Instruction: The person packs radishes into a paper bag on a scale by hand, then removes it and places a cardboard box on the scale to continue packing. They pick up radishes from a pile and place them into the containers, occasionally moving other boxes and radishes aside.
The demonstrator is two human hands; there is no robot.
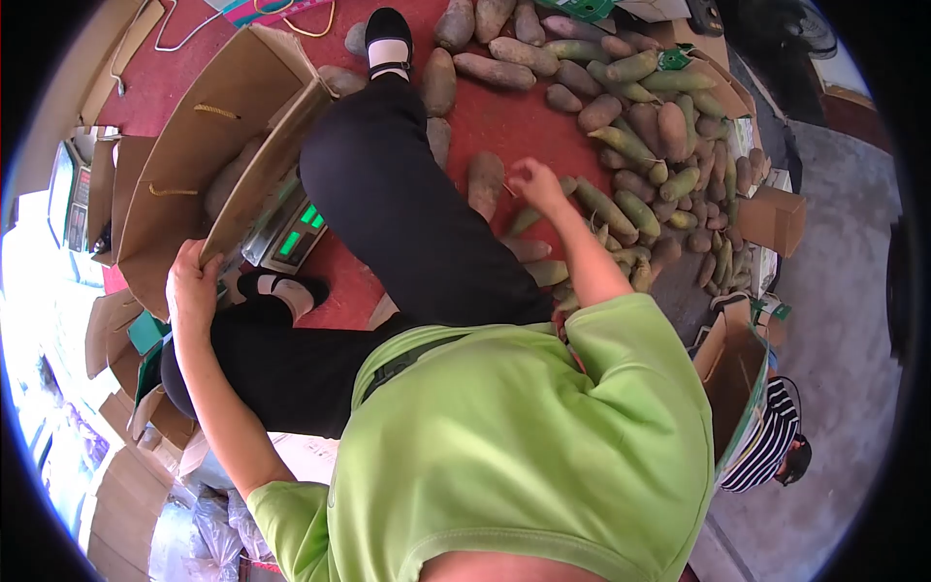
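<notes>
1. The left hand (192, 281) has its grip closed over the flap edge of the cardboard box (208, 126), which lies open on the red floor (504, 121).
2. The right hand (536, 182) hovers with curled fingers at the edge of the pile of tubers (630, 145); I cannot tell whether its grip holds anything.
3. A scale (291, 233) sits just beside the box.
</notes>
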